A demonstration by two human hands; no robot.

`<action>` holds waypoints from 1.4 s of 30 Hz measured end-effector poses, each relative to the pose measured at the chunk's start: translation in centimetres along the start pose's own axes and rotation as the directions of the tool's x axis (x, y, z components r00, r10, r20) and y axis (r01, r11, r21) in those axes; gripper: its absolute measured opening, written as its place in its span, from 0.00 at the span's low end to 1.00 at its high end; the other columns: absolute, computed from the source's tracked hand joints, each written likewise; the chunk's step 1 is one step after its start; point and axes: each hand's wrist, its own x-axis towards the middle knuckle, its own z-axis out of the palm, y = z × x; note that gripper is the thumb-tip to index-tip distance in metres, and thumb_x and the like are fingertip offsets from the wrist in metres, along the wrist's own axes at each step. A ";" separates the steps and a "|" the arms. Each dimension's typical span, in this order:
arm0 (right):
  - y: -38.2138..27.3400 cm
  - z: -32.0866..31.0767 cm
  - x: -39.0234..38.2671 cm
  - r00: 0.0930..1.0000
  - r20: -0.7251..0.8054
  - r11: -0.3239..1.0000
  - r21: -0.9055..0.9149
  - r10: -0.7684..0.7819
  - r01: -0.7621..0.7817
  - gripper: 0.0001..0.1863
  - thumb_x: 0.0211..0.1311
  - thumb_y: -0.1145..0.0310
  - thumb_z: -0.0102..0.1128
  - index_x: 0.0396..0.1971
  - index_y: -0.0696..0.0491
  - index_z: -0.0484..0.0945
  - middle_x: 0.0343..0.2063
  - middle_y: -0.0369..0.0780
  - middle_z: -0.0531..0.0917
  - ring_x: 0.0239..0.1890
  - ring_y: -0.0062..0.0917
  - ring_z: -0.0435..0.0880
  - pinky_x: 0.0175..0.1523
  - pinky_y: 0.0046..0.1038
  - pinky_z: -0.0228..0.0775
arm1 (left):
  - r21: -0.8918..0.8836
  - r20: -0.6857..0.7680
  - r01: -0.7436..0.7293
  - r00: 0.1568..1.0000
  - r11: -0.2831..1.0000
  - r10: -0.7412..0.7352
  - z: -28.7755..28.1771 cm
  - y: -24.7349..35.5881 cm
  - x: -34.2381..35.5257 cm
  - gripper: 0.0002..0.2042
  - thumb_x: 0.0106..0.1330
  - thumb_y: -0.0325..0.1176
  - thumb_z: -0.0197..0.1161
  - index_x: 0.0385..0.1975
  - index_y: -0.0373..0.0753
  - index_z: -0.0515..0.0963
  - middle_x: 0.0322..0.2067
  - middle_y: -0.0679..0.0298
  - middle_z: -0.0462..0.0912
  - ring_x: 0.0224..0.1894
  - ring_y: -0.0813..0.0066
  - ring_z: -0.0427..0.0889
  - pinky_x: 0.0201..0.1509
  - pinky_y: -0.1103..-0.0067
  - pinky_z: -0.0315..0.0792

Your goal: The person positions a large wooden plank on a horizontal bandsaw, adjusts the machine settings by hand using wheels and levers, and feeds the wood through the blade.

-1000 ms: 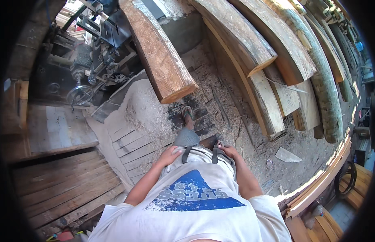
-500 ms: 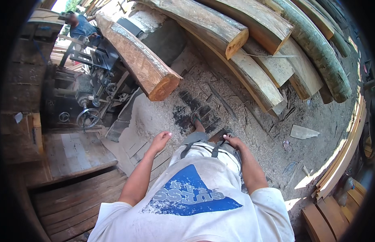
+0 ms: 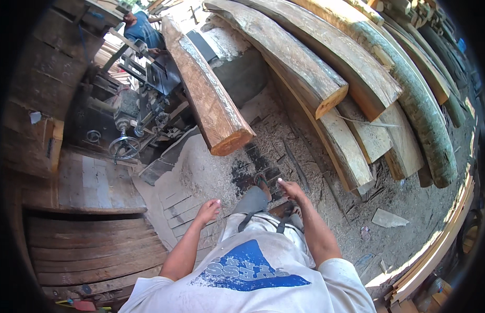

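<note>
My left hand hangs in front of my left hip, palm inward, fingers loosely bent and holding nothing that I can see. Out ahead of my right thigh, my right hand has its thumb stuck out and the other fingers half hidden under it; no object shows in it. Neither hand touches anything. Nearest ahead of both is the cut end of a long squared log, raised above the floor and reaching back to a machine. A sawdust heap lies below that end.
A person in a blue shirt stands at the log's far end. On the left are a machine with a handwheel and a plank platform. Heavy timbers are stacked to the right, and a flat offcut lies on the dirt floor.
The view has shifted, so the log, machine and timbers sit lower and further right. My right hand has swung forward, and my legs have changed position in a step.
</note>
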 end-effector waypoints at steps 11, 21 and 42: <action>-21.0 5.4 12.4 0.990 0.008 0.977 0.161 -0.142 0.139 0.31 0.62 0.36 0.49 0.44 0.52 0.75 0.35 0.35 0.78 0.30 0.21 0.73 0.35 0.28 0.65 | -0.848 -0.234 -0.167 0.969 0.504 -0.074 -4.2 13.0 10.5 0.51 0.52 0.77 0.46 0.64 0.36 0.57 0.61 0.51 0.63 0.63 0.50 0.62 0.61 0.44 0.52; -25.6 9.1 13.1 0.962 0.251 0.883 0.468 -0.110 -0.022 0.39 0.67 0.36 0.35 0.63 0.55 0.63 0.58 0.43 0.73 0.57 0.32 0.73 0.63 0.32 0.63 | -0.985 0.053 -0.001 0.951 0.172 0.306 -2.9 15.3 18.4 0.37 0.64 0.68 0.39 0.57 0.39 0.71 0.51 0.58 0.78 0.52 0.67 0.77 0.59 0.69 0.68; -22.9 6.1 14.1 0.988 0.134 0.827 0.562 -0.078 -0.011 0.35 0.69 0.41 0.37 0.60 0.56 0.67 0.53 0.43 0.77 0.54 0.32 0.76 0.61 0.30 0.65 | -0.996 -0.043 -0.054 0.987 0.070 0.153 3.1 11.4 22.4 0.25 0.71 0.53 0.45 0.51 0.36 0.73 0.40 0.62 0.81 0.40 0.70 0.82 0.44 0.74 0.78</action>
